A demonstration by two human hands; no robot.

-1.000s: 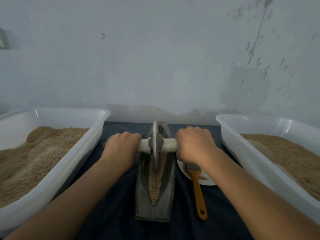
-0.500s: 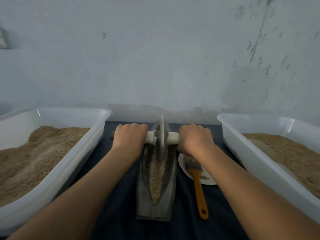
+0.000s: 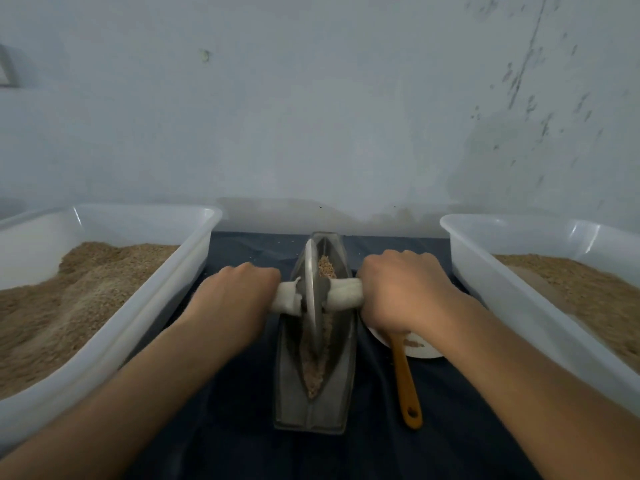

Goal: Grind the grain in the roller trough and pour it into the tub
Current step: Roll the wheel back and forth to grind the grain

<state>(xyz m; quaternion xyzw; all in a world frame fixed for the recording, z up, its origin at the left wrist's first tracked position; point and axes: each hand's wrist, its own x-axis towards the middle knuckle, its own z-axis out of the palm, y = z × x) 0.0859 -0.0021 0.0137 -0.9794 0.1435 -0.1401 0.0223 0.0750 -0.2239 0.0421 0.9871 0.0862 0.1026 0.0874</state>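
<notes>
From the head camera, both hands are down on the roller: the left hand [image 3: 232, 299] curls tight round the cloth-wrapped axle [image 3: 343, 295] at nine o'clock of the metal grinding wheel [image 3: 312, 299], and the right hand [image 3: 403, 292] grips the same axle at three o'clock, knuckles up. The wheel stands upright on its edge in the groove of the long metal trough [image 3: 317, 407], sitting over the middle of its length. Grain [image 3: 314, 365] lies along the groove, a coarser patch showing past the wheel toward twelve o'clock and a finer brown strip running toward six. The trough rests on a dark cloth [image 3: 242, 427], pointing straight away toward the wall. At nine o'clock of the trough, a white tub [image 3: 194, 244] holds a heaped tan mound; at three o'clock, a second white tub [image 3: 485, 271] holds a flatter brown layer. Between trough and right tub, just beside the right wrist, a small white dish [image 3: 420, 351] sits with a few crumbs, and a brush with an orange handle [image 3: 405, 379] lies across its edge, handle toward six o'clock.
</notes>
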